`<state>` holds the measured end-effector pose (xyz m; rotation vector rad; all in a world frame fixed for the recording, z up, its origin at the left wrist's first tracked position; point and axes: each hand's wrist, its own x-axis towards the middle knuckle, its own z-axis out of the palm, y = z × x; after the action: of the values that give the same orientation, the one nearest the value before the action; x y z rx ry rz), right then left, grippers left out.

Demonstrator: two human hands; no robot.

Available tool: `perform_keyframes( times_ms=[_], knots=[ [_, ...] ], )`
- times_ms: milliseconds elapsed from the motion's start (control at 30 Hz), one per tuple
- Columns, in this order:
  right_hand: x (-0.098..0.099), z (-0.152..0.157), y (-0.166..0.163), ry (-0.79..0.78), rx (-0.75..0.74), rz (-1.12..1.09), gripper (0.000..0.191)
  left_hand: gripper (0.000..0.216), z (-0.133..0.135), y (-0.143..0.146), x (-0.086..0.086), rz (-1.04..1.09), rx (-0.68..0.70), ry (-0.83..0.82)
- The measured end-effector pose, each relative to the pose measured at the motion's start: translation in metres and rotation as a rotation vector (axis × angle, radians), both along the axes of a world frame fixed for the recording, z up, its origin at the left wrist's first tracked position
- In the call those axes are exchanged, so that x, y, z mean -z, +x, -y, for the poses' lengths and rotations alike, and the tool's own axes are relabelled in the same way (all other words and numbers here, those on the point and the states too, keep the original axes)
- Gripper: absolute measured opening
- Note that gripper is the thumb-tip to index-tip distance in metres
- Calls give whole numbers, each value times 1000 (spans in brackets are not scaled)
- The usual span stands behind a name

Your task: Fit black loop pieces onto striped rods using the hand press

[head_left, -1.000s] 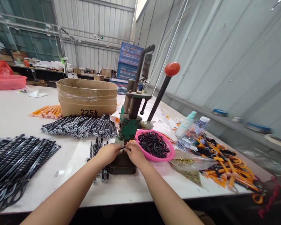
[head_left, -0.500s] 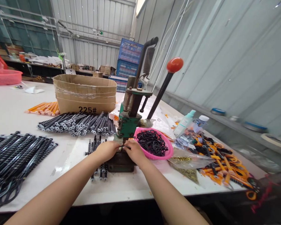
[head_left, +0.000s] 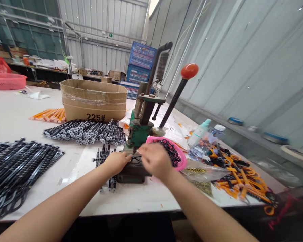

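A green hand press [head_left: 138,134] with a red-knobbed lever [head_left: 189,71] stands in front of me. At its base, my left hand [head_left: 118,162] pinches a thin black looped piece [head_left: 136,158] under the press head. My right hand [head_left: 155,157] is raised just right of the press, in front of the pink basket [head_left: 183,158]; motion smears its fingers. Black hook-like pieces [head_left: 170,151] fill that basket. Beside my left hand lie several black spiral-patterned rods [head_left: 101,156], partly hidden by it.
Piles of black striped rods [head_left: 25,168] and grey-ended rods [head_left: 86,131] lie left, before a cardboard box [head_left: 94,104]. To the right are a spray bottle [head_left: 199,133], a clear bag of small brass-coloured parts [head_left: 204,173] and a heap of orange and black pieces [head_left: 244,178].
My right hand has left the spot under the press head and moved right and up towards the pink basket. My left hand stays at the press base. The view has shifted slightly.
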<state>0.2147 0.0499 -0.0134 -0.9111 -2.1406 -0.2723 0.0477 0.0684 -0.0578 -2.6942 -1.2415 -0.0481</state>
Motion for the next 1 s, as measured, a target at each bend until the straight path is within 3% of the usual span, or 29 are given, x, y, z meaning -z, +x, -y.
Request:
perform_keyframes(
  times_ms=[67, 100, 133, 167, 233, 300, 333, 400, 467, 533, 633, 733, 867, 1000],
  knots=[
    [-62, -12, 9, 240, 110, -388, 36, 34, 0, 0, -2, -24, 9, 9],
    [-94, -22, 15, 186, 163, -573, 52, 35, 0, 0, -3, -34, 13, 11],
    [-125, -31, 23, 17, 142, -735, 55, 35, 0, 0, -4, -43, 16, 13],
    [-152, -37, 32, -195, 63, -837, 46, 35, 0, 0, -5, -50, 18, 14],
    [-188, -37, 50, -350, -20, -872, 36, 35, 0, 0, -6, -59, 21, 14],
    [-199, -13, 62, -407, -75, -812, 30, 35, -1, 0, -6, -60, 24, 12],
    [-194, 5, 65, -438, -86, -716, 24, 35, -1, 0, -6, -57, 27, 11],
    [-171, 45, 61, -572, -81, -299, 23, 34, -2, 0, -5, -48, 36, 6],
    [-133, 75, 48, -688, -132, 187, 20, 32, -4, -1, -4, -39, 47, 1],
    [-88, 90, 32, -677, -262, 427, 16, 32, -5, -1, -4, -32, 58, -3],
    [-27, 90, 18, -576, -395, 493, 17, 32, -5, -2, -3, -25, 75, -3],
    [18, 92, 21, -600, -295, 341, 16, 31, -6, -3, -3, -9, 85, 4],
    [59, 115, 23, -683, -46, 30, 17, 30, -7, -5, 0, 29, 85, 6],
    [83, 135, 10, -761, -8, -125, 14, 22, -8, 0, 3, 64, 47, 3]
  ],
)
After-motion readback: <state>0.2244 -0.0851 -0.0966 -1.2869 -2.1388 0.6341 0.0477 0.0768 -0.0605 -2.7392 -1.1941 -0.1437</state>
